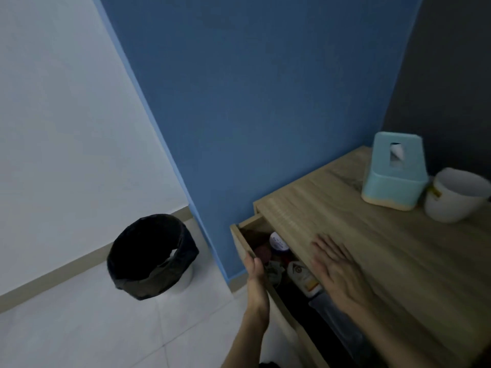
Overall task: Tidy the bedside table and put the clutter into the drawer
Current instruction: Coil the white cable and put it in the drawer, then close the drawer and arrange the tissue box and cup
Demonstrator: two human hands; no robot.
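The wooden bedside table (398, 235) stands at the right against a blue wall. Its top drawer (240, 239) is pulled partway out and holds clutter: a white jar with a printed lid (277, 243), a white bottle with an orange label (303, 277), dark red items (263, 252) and a clear plastic piece (334, 317). My left hand (255, 272) grips the top edge of the drawer front. My right hand (337, 269) lies flat on the tabletop near its front edge, fingers straight.
A light blue tissue holder (396, 176) and a white cup (457, 195) stand at the back right of the tabletop. A bin with a black liner (151, 256) sits on the tiled floor to the left of the table.
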